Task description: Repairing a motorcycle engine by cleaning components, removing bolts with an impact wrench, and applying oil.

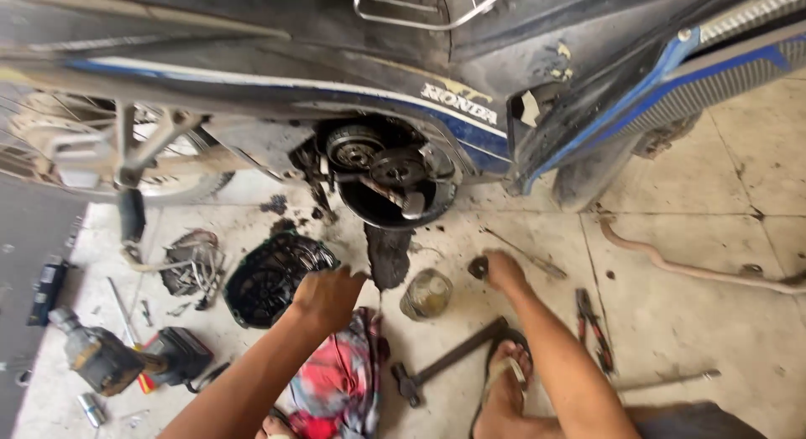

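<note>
Both hands are low on the floor under an opened motorbike engine.

The left hand (329, 295) rests with curled fingers on the rim of the round black metal engine cover (273, 275) lying on the tiled floor (697, 305); whether it grips, I cannot tell. The right hand (504, 269) closes its fingers around a small dark round part (478, 267) on the floor, beside the dirty glass jar (426, 293). I judge that parts are being collected, so the next move needs a firm hold. The exposed clutch assembly (382, 166) is dark, its details unclear.
</note>
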